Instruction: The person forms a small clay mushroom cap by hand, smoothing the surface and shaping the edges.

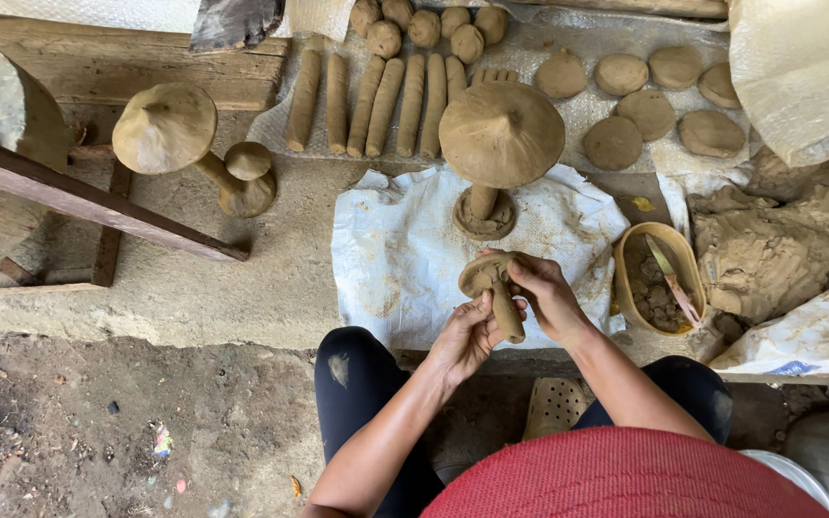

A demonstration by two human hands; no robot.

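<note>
Both hands are closed around a small clay mushroom (493, 293), held just above the near edge of the white cloth (405, 249) on the tabletop (242, 278). The left hand (464, 338) grips the lower stem from below, its fingers curled round it. The right hand (547, 295) wraps the upper stem, thumb and fingertips pressing where the cap meets it. The step in hand looks like joining and smoothing cap to stem. The next move probably calls for gentle, even pressure round the joint while the left hand turns the stem, since soft clay could bend or tear.

A finished larger mushroom (499, 144) stands upright on the cloth just beyond. Clay rolls (386, 96), balls (424, 27) and flat discs (645, 105) lie further back. A bowl of clay scraps (656, 280) sits near the right hand, beside a raw clay lump (779, 240).
</note>
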